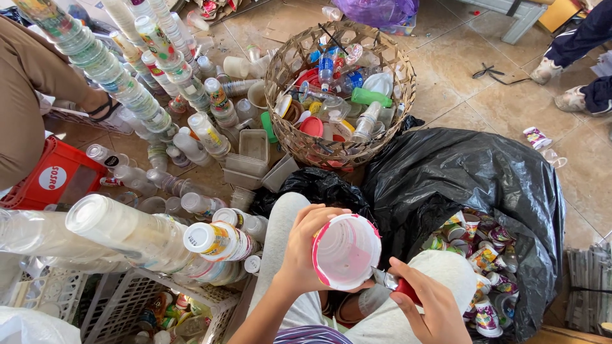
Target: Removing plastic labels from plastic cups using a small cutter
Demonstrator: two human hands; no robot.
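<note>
Tiled floor point(484, 83), cluttered with recyclables. Black plastic bag point(446, 178) at right, open, holding printed cups. Woven basket point(299, 57) ahead, full of bottles and caps. Stacked clear cups point(127, 232) at left. Left hand point(303, 251) wrapped around white cup point(347, 248) over lap. Right hand point(430, 306) closed on red-handled cutter point(398, 285), blade touching cup rim.

Daylight falls on a worn tan tile floor point(503, 95) beyond the hands, where a woven basket point(290, 60) of bottles, stacked plastic cups point(115, 76) and a black bin bag point(459, 172) crowd the room.
</note>
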